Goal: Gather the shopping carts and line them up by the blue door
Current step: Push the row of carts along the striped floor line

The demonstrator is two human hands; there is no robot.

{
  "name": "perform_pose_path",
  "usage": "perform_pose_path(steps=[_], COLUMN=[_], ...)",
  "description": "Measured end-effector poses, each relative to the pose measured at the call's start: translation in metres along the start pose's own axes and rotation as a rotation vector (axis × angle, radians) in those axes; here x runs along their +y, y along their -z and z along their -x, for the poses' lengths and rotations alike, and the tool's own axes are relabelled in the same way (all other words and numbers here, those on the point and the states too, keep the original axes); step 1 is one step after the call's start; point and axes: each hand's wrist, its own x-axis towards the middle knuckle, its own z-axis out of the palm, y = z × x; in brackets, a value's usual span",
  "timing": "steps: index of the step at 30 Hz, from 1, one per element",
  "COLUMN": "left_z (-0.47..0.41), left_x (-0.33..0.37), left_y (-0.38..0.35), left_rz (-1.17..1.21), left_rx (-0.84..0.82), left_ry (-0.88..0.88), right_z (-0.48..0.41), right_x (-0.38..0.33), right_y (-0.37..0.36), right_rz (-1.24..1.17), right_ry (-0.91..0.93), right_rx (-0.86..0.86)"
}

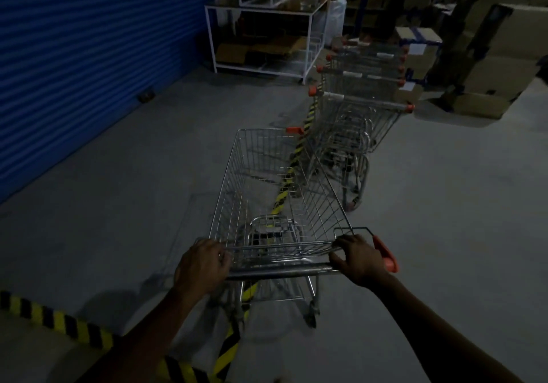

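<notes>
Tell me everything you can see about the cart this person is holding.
The cart is a silver wire-mesh basket, empty, upright on its wheels on the grey floor. Its grey handle bar has an orange end cap. The left hand and right hand grip the bar's ends. Its front is close beside the rearmost of the nested carts.
</notes>
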Motion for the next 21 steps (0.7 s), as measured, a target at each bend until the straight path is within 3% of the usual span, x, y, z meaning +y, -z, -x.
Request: perform_pose_path(steps=[3,21], left_z=[-0.043,-0.333], left_x=[-0.013,-0.124], left_y=[-0.006,-0.012], left_rz=[0.008,-0.018], left_rx=[0.02,0.063], left_ry=[0.006,-0.007], right_z=[-0.049,-0.349], right_x=[-0.004,-0.055], right_y=[0.007,0.022], right_rz=[0.086,0.043], right_ry=[-0.002,-0.09], right_rx=[-0.02,-0.031])
